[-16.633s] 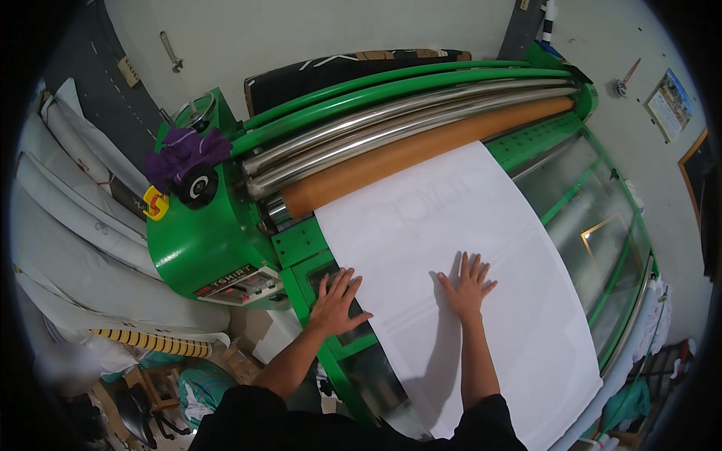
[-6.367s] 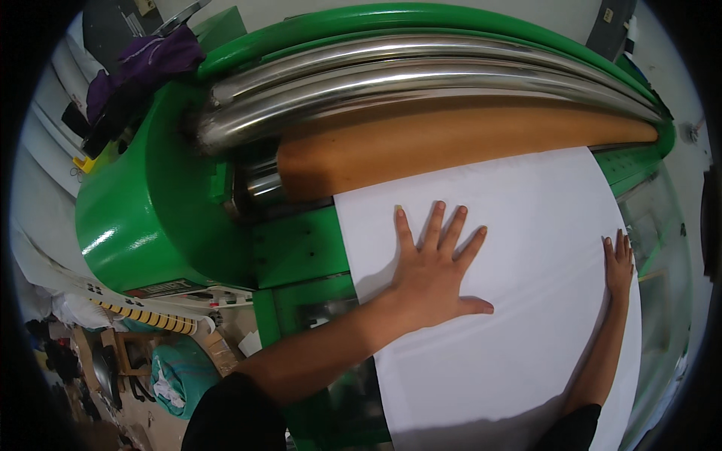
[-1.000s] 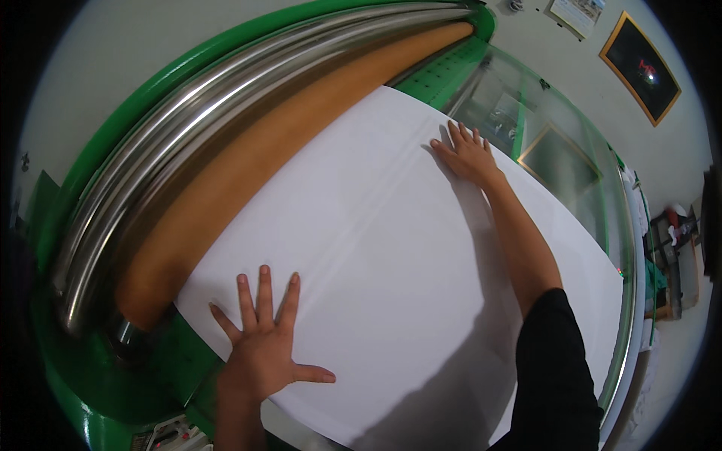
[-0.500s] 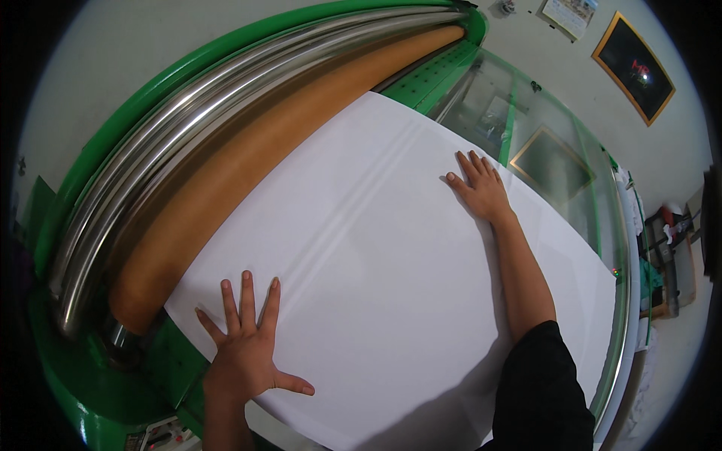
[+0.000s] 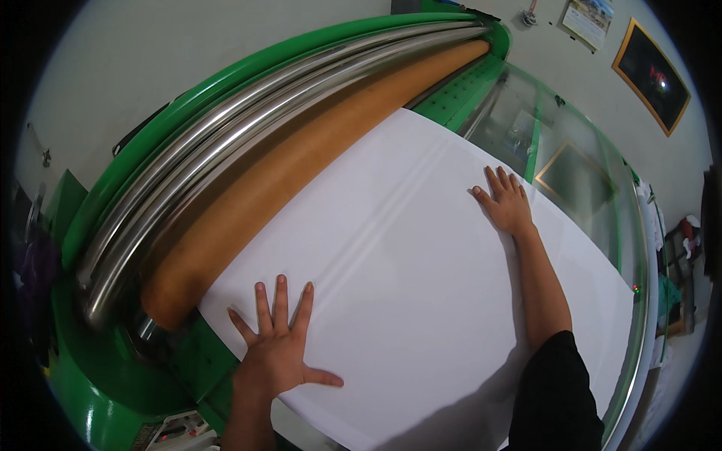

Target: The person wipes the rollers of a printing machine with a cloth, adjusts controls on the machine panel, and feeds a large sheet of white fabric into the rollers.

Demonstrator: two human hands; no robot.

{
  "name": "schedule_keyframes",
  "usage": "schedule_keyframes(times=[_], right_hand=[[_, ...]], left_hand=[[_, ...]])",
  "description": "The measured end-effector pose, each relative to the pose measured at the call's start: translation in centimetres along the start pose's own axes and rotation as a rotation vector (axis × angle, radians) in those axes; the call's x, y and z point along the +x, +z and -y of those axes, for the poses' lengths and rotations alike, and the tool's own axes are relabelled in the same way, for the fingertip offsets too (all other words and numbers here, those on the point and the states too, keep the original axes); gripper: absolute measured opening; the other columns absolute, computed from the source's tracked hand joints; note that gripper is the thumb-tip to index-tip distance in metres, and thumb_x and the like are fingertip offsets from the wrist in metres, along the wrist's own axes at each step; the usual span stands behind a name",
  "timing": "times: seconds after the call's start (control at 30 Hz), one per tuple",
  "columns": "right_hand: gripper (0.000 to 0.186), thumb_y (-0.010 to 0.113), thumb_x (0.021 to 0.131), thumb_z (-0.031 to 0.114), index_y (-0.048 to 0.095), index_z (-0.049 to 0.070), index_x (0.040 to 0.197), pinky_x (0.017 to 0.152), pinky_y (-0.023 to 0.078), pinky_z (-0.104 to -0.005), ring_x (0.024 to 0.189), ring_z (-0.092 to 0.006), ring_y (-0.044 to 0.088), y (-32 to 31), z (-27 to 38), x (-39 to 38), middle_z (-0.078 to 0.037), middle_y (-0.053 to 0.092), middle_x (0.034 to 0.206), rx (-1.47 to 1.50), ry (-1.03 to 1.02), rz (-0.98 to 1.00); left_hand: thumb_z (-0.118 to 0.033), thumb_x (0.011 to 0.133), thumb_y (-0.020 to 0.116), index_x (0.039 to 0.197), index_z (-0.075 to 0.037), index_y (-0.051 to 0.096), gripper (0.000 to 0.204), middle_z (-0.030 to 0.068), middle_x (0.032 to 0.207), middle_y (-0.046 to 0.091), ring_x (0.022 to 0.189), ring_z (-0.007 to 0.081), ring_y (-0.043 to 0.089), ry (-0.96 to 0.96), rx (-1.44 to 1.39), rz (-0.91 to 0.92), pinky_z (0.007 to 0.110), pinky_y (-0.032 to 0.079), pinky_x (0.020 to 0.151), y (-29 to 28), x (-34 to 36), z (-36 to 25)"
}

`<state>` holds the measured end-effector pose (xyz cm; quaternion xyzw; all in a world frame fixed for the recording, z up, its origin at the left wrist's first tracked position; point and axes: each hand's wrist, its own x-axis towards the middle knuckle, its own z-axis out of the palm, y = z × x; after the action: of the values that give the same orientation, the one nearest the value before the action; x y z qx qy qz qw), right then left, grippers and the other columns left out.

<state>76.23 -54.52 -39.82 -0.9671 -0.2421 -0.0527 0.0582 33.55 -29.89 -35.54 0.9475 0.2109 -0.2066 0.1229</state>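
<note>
You've got the big green machine [image 5: 94, 379] curving up the left side and over the top of view, its bed running under your arms. White sheet [image 5: 398, 278] is spread across that bed, upper-left edge along the brown roller, opposite edge over the glass panel [image 5: 575, 143]. A few faint parallel lines cross the sheet, from near your left fingertips up toward its far end; a broad shadow falls on the lower part. Brown roller [image 5: 301, 180] runs diagonally, shiny steel rollers [image 5: 201, 155] just behind it. On the wall, upper right: gold-framed black board [image 5: 653, 83], then a calendar [image 5: 587, 22] left of it. Your right sleeve [image 5: 556, 398] is black, lower right. Your left hand [image 5: 275, 359] is palm down on the sheet near its lower-left edge, fingers splayed wide, gripping nothing. Your right hand [image 5: 509, 204] lies palm down by the glass-side edge, fingers closer together, thumb out, also gripping nothing. Control panel [image 5: 177, 432] partly shows at the bottom left; tiny lights [image 5: 637, 289] sit beyond the sheet's right corner
</note>
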Motion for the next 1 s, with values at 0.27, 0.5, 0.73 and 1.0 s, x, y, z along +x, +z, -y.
schedule_keyframes(times=[0.27,0.5,0.73,1.0], right_hand=[[0.084,0.041,0.101,0.075,0.039,0.02,0.165,0.13,0.018,-0.0517,0.161,-0.0424,0.022,0.5,-0.4,0.6,-0.018,0.031,0.173,-0.005,-0.018,-0.001],[0.083,0.042,0.101,0.074,0.038,0.022,0.166,0.131,0.017,-0.0516,0.161,-0.0403,0.022,0.6,-0.2,0.8,-0.016,0.029,0.174,-0.014,-0.003,0.011],[0.085,0.042,0.1,0.076,0.038,0.022,0.166,0.131,0.016,-0.05,0.162,-0.0397,0.021,0.7,0.0,1.0,-0.015,0.029,0.174,-0.001,0.006,0.016],[0.087,0.041,0.1,0.077,0.037,0.022,0.167,0.131,0.015,-0.0499,0.162,-0.0392,0.021,0.8,0.2,1.2,-0.015,0.029,0.174,0.006,0.001,0.017]], left_hand=[[-0.095,0.062,0.069,0.172,-0.013,0.005,0.151,0.0259,0.176,-0.008,0.16,0.05,-0.016,-0.042,-0.066,-0.033,0.086,-0.005,0.113,0.1,-0.2,-0.6],[-0.093,0.066,0.068,0.171,-0.013,0.014,0.143,0.024,0.177,-0.003,0.161,0.0492,-0.012,-0.052,-0.074,-0.079,0.086,-0.004,0.113,0.4,-0.3,-0.7],[-0.079,0.078,0.073,0.167,-0.005,0.024,0.126,0.0243,0.176,0.009,0.162,0.0488,-0.003,-0.134,-0.127,-0.134,0.082,-0.001,0.118,-1.1,0.7,-1.2],[-0.088,0.064,0.074,0.171,-0.008,0.016,0.145,0.0274,0.176,0.007,0.162,0.0486,-0.009,-0.016,-0.14,-0.277,0.077,-0.011,0.119,0.8,1.2,0.2]])
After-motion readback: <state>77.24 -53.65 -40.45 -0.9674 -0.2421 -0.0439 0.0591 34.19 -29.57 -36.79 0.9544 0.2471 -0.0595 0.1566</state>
